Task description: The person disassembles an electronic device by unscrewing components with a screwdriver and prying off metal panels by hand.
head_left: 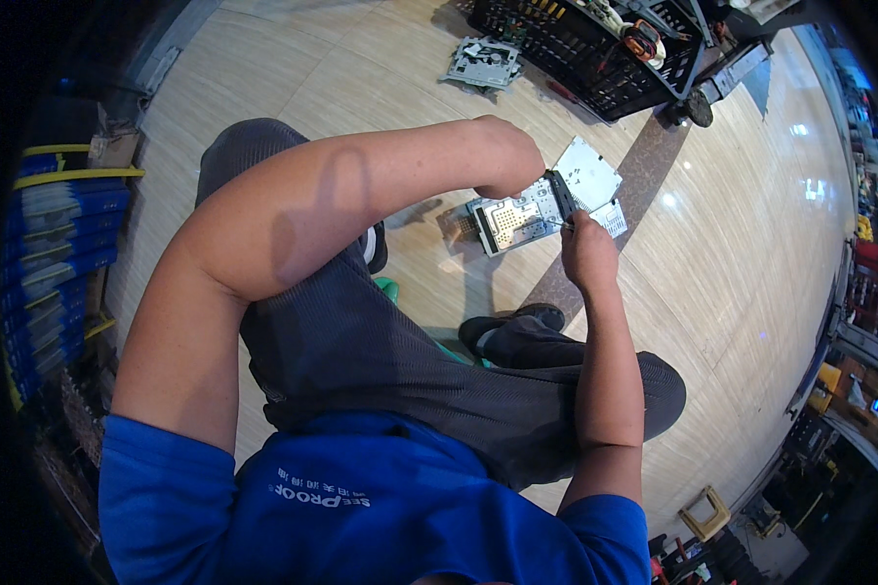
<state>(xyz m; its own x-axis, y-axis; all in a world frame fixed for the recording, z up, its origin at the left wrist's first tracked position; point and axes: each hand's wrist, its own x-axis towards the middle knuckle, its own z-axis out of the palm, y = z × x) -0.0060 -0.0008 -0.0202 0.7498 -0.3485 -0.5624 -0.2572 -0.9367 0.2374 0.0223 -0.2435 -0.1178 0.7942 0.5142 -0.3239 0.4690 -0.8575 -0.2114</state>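
A silver metal device casing [517, 219] with rows of small holes lies on the floor in front of me. Across its right part runs a black strip [563, 195]. My left hand [509, 159], reaching over from the left, has its fingers curled at the strip's far end. At the near end, my right hand [589, 252] is closed with its fingertips pressed together. A thin dark line shows by the right fingertips; whether it is a tool I cannot make out. Beyond the strip a flat silver metal plate [589, 174] lies tilted beside the casing.
A black plastic crate [595, 58] full of parts and cables stands at the far side. Left of it lies another stripped metal unit [484, 63]. Blue boxes [63, 244] are stacked at far left. My shoe [512, 327] rests near the casing; a small stool [704, 513] stands lower right.
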